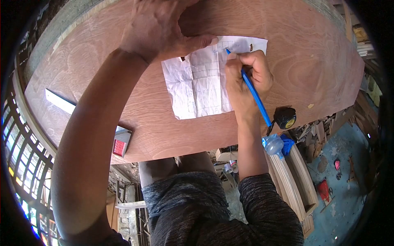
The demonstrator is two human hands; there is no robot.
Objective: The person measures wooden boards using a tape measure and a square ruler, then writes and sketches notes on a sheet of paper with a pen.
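Note:
A creased white sheet of paper with drawn lines and faint writing lies on the reddish plywood board. My right hand is closed around a blue pen, its tip touching the paper near a small drawn grid at the top. My left hand rests over the upper left of the sheet, thumb stretched out onto its top edge. The other left fingers are partly cut off by the frame's top. Close to my right wrist sits a black and yellow tape measure at the board's near edge.
A metal ruler lies at the left, partly behind my left forearm. Nearer the edge is a grey and red box-like item. Below right are a clear plastic bottle, a curved wooden piece and wood scraps on the blue floor.

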